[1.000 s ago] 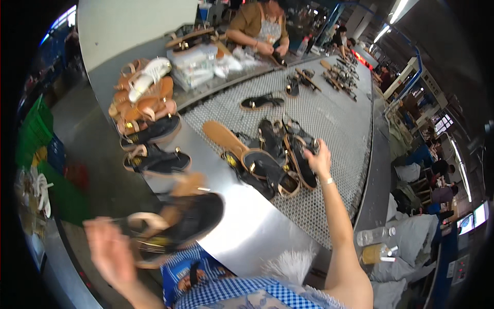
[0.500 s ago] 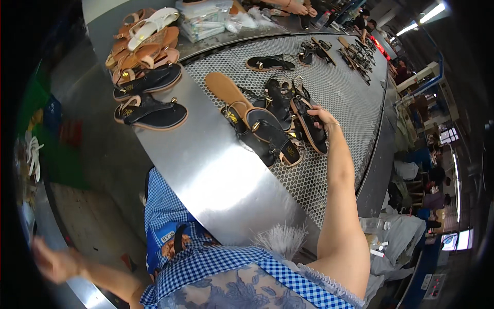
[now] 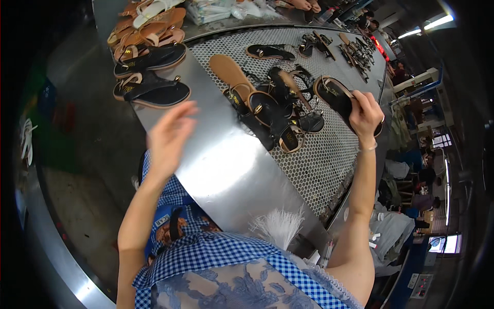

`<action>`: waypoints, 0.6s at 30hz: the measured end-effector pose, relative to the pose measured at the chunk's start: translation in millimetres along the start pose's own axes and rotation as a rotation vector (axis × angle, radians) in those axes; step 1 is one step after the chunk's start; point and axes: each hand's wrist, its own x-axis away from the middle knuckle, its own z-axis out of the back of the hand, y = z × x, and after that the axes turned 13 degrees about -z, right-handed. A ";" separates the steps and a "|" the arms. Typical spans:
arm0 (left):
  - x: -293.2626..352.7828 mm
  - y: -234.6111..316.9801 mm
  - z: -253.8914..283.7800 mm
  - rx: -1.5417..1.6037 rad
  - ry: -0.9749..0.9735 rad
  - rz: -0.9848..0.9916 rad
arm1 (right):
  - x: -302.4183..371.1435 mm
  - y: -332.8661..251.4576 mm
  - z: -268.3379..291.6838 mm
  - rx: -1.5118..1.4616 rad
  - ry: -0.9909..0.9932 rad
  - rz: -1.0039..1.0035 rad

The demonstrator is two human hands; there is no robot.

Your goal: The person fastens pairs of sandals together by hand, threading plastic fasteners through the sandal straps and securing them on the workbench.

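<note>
A black sandal (image 3: 332, 93) with a tan edge is gripped in my right hand (image 3: 366, 116), at the right side of the perforated belt (image 3: 329, 177). My left hand (image 3: 170, 136), a little blurred, is raised over the shiny metal edge (image 3: 216, 170) with its fingers stretched out and nothing in them. Nearest to that hand lies a black thong sandal (image 3: 159, 91). Between my hands, several black sandals (image 3: 267, 105) lie in a loose heap on the belt, one of them with its tan sole (image 3: 226, 69) turned up.
Tan and white sandals (image 3: 149, 26) are stacked at the far left. More sandals (image 3: 357, 54) lie farther along the belt. Clear plastic bags (image 3: 211, 11) stand at the back, near another person's hands (image 3: 303, 4). A white bristly tuft (image 3: 280, 226) sits by my apron.
My right hand has lifted a black sandal off the heap and moved it right. My left hand has swung up from the lower left to above the metal edge.
</note>
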 end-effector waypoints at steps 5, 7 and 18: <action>6.1 -37.6 -54.0 1.238 -0.366 1.041 | 8.5 -79.1 24.7 -0.515 -0.242 0.156; 19.3 -39.6 -58.6 1.480 -0.414 0.999 | 24.5 -106.3 21.2 -0.608 -0.393 0.274; 58.7 7.1 -15.7 0.422 -0.647 0.289 | 68.8 -132.4 -34.5 -0.984 -0.530 -0.257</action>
